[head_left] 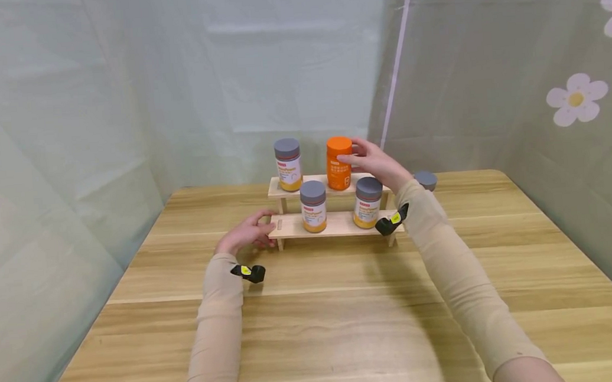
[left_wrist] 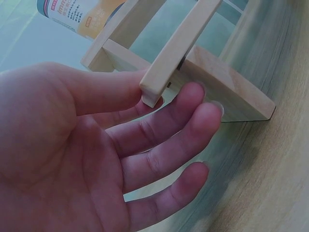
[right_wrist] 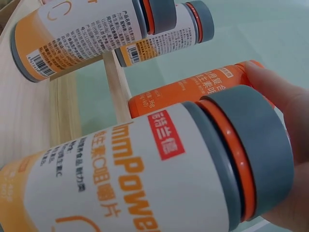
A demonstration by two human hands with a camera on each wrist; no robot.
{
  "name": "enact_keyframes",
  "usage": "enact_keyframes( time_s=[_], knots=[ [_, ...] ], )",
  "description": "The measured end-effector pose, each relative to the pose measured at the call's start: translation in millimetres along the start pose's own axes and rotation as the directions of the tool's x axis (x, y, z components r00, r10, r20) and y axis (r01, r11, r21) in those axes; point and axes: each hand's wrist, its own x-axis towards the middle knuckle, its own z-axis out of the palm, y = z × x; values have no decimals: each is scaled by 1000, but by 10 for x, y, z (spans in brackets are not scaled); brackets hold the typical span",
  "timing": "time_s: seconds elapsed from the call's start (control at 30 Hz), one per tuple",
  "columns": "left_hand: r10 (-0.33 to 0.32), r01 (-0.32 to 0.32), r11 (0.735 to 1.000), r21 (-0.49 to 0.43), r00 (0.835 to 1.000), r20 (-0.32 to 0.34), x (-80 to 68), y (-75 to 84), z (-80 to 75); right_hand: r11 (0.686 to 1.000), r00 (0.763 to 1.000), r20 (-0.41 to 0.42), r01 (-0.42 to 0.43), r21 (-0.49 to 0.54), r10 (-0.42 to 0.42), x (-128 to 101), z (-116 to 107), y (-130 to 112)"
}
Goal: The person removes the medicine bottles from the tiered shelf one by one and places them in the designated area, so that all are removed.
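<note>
Orange bottle, one: upright at the upper step, right of a grey-lidded bottle; whether its base bears fully on the board, I cannot tell. Right hand: fingers curled about the bottle's upper part from the right, a high hold that, I judge, lets me place it without brushing the near row. Wooden stand, two-stepped, on the surface. Left hand: fingers pinching the left end of the lower step, presumably so that I can steady the stand. Near left bottle and near right bottle, both grey-lidded: on the lower step, spaced apart, probably so the far ones show between. Further grey lid: right, mostly behind the right sleeve; its footing is hidden.
</note>
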Motion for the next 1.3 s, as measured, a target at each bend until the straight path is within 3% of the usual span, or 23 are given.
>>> enact_keyframes(
  time_s=[0.2, 0.37, 0.7, 0.97, 1.3],
  knots=[
    [-4, 4, 1000, 5, 1000, -2, -1, -4, 12, 999, 999, -20, 30, -33, -31, -14, 5, 28],
    [0, 0, 1000, -7, 1000, 8, -8, -6, 24, 994, 994, -93, 49, -94, -58, -38, 10, 16],
    [-1, 1, 1000, -1, 1000, 1, -31, 15, 25, 994, 977, -198, 57, -90, -74, -100, -76, -3],
    [9, -9, 1000, -23, 1000, 3, -16, 4, 14, 986, 955, -266, 101, -133, -133, -220, -153, 36],
    [0, 0, 1000, -21, 1000, 9, -7, -21, -7, 991, 915, -381, 112, -66, -129, -324, -313, 215]
  ],
)
